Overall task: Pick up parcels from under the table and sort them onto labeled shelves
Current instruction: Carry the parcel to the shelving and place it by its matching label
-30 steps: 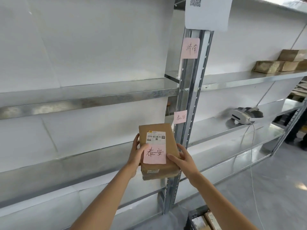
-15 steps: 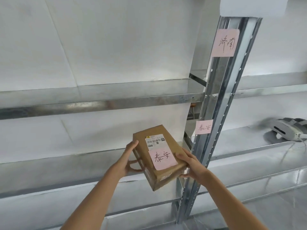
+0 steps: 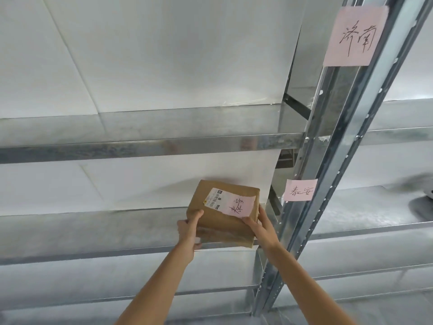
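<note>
Galvanised steel shelving (image 3: 150, 148) fills the frame against a white wall, its slotted upright post (image 3: 328, 160) slanting from lower centre to upper right. The middle shelf (image 3: 93, 233) crosses the frame just below centre. Two bare forearms rise from the bottom edge and converge at centre frame on a brown cardboard parcel (image 3: 222, 221), whose near bottom edge sits at the front lip of that shelf; whether it rests fully on the metal cannot be told. The left hand (image 3: 188, 233) clasps the parcel's near left corner, thumb on top and fingers curled beneath. The right hand (image 3: 262, 228) grips the near right corner, fingers along the right side, thumb pressed beside a pink note (image 3: 239, 206) stuck to the top. A white shipping label (image 3: 216, 199) lies left of that note. On the post, a small pink tag (image 3: 300, 190) hangs just right of the parcel, and a larger pink tag (image 3: 355, 36) sits at upper right.
</note>
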A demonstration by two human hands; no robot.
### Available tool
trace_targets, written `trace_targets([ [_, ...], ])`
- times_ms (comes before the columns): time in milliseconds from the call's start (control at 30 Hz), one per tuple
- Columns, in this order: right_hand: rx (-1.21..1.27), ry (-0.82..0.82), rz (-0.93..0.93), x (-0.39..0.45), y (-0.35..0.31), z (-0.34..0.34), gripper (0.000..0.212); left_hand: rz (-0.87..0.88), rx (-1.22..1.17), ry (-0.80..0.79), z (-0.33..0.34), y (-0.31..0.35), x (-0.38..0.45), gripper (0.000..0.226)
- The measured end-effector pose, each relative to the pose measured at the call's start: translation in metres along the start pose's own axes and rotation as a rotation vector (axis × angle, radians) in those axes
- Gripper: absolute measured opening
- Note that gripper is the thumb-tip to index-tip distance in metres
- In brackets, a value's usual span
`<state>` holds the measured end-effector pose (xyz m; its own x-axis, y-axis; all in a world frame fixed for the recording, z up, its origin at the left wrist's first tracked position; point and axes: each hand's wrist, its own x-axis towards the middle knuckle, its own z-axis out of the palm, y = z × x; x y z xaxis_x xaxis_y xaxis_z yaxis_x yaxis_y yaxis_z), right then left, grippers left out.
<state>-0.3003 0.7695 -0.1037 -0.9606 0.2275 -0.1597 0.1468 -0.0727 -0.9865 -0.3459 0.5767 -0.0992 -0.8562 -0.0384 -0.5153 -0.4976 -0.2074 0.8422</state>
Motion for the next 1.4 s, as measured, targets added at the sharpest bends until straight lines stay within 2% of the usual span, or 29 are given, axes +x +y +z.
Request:
trace_targets([
  [133,-0.057,0.031,-0.013,0.022,-0.003,-0.008,0.055,0.158,0.276,0.033,0.000,-0.001,0.012,0.040],
  [233,-0.106,0.023,-0.022,0.036,-0.006,-0.009,0.054,0.260,0.349,-0.014,-0.001,-0.001,0.021,0.049],
  [300,-0.154,0.050,-0.028,0.045,-0.005,-0.012,0.063,0.290,0.410,-0.030,0.001,0.001,0.027,0.058],
  [367,-0.203,0.077,-0.001,0.055,-0.002,-0.016,0.073,0.290,0.453,-0.052,0.006,0.002,0.033,0.063],
  [533,-0.323,0.056,0.130,0.073,0.012,-0.022,0.075,0.268,0.542,-0.099,0.022,-0.008,0.045,0.070],
  [633,-0.291,0.028,0.176,0.079,0.019,-0.026,0.076,0.263,0.552,-0.104,0.030,-0.015,0.049,0.070],
  [767,-0.258,-0.005,0.152,0.079,0.024,-0.032,0.063,0.282,0.552,-0.090,0.034,-0.019,0.049,0.071],
  [867,-0.306,-0.015,0.142,0.071,0.024,-0.033,0.063,0.309,0.576,-0.070,0.034,-0.021,0.049,0.071],
  [1067,-0.371,-0.025,0.206,0.041,0.026,-0.038,0.087,0.306,0.601,-0.002,0.031,-0.019,0.036,0.075],
  [1200,-0.406,-0.011,0.187,0.025,0.020,-0.043,0.085,0.293,0.637,0.050,0.021,-0.014,0.020,0.075],
  [1400,-0.616,-0.017,0.017,0.000,-0.010,-0.030,0.076,0.361,0.707,0.065,-0.002,0.001,-0.016,0.066],
])
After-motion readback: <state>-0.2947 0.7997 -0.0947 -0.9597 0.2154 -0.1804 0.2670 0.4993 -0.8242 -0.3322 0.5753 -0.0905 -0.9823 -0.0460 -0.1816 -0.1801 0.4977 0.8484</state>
